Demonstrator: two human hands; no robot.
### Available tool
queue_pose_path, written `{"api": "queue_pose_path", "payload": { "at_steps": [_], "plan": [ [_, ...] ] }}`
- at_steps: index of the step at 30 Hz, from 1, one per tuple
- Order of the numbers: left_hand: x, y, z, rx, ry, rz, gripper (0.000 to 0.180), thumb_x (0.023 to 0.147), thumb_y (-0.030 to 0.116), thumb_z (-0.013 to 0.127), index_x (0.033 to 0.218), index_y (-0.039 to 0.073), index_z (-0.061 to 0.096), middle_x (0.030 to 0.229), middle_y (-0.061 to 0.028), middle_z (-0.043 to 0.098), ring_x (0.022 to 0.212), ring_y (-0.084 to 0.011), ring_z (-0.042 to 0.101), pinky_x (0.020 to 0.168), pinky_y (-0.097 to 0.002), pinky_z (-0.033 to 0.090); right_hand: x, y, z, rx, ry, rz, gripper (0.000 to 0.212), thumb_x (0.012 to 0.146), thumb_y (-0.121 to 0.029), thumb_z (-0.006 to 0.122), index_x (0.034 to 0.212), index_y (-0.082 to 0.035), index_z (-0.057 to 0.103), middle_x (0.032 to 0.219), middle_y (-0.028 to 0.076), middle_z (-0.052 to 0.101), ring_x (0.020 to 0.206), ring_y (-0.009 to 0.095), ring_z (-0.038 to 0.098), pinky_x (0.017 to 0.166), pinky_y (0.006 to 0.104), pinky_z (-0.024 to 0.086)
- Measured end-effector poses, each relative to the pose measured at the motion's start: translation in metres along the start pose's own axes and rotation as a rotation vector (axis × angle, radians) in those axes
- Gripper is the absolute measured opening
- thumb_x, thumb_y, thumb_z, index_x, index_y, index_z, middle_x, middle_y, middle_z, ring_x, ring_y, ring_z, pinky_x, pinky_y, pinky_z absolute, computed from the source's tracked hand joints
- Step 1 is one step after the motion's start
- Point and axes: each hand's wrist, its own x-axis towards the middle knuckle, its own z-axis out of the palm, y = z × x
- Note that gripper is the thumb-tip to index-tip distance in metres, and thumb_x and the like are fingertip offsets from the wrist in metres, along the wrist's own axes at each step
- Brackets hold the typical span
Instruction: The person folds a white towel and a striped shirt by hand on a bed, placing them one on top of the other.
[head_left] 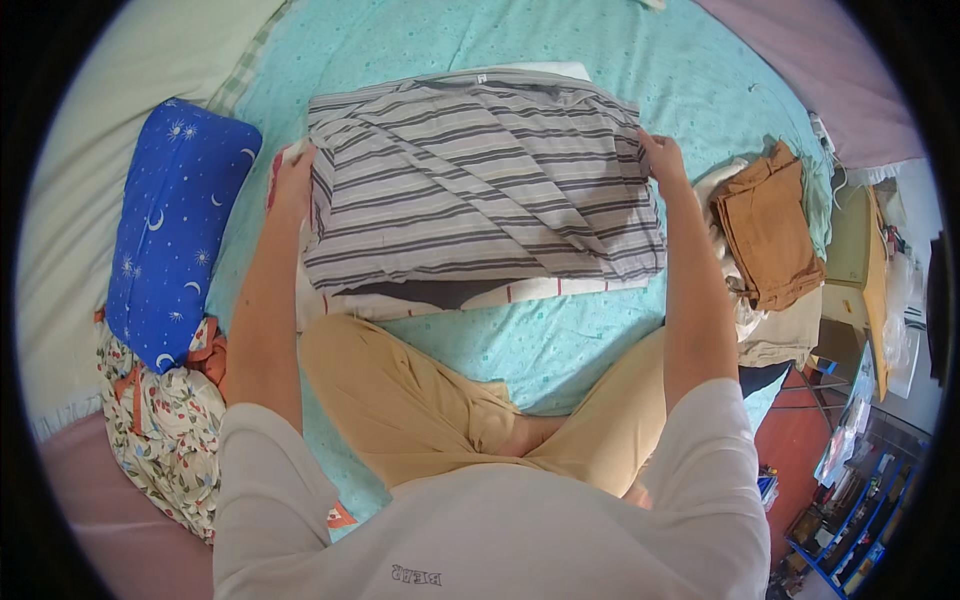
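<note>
In front of my crossed legs lies a grey, white and black striped shirt (470, 185), folded into a wide rectangle with its sleeves laid slantwise across it. My left hand (291, 180) is closed on the shirt's left edge, its fingertips partly hidden. At the upper right side, my right hand (662, 158) pinches the opposite edge between thumb and fingers. Beneath the shirt are other folded pieces, among them a white cloth with red lines (560, 290) and something black (440, 292).
A turquoise sheet (480, 350) covers the bed. At left, a blue moon-and-star pillow (180, 230) rests by a crumpled cherry-print cloth (170, 430). Folded brown trousers (770, 230) top a clothes pile at right. Beyond the bed's right side stand a blue-framed rack (870, 500) and red floor (785, 440).
</note>
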Motion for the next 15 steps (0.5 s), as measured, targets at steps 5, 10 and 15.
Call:
{"api": "queue_pose_path", "payload": {
  "at_steps": [5,10,15],
  "plan": [
    [-0.056,0.01,0.016,0.047,0.067,-0.228,0.037,0.09,0.035,0.067,0.107,0.003,0.064,0.087,0.002,0.061,0.078,-0.0095,0.055,0.072,-0.0245,0.044,-0.031,0.021,0.001,0.056,-0.067,-0.005,0.05,0.086,-0.043,0.068,0.092,0.006,0.062,0.082,0.012,0.065,0.073,0.018,0.056,0.069,0.0343,0.046],
    [-0.075,0.051,0.029,0.337,-0.096,0.032,0.028,0.094,0.024,0.061,0.104,-0.002,0.064,0.092,-0.0015,0.064,0.084,-0.0095,0.054,0.079,-0.0237,0.041,-0.017,0.002,0.002,-0.242,0.021,-0.297,0.038,0.089,-0.032,0.061,0.081,0.005,0.058,0.072,0.02,0.06,0.063,0.029,0.054,0.065,0.0408,0.044],
    [-0.072,0.035,0.042,0.355,-0.032,0.053,0.024,0.097,0.022,0.057,0.101,-0.001,0.064,0.087,0.0003,0.061,0.083,-0.0074,0.051,0.078,-0.023,0.039,-0.002,0.012,0.013,-0.375,0.161,-0.307,0.032,0.09,-0.031,0.058,0.095,0.001,0.061,0.086,0.022,0.067,0.087,0.042,0.063,0.079,0.0463,0.049]
  ]
}}
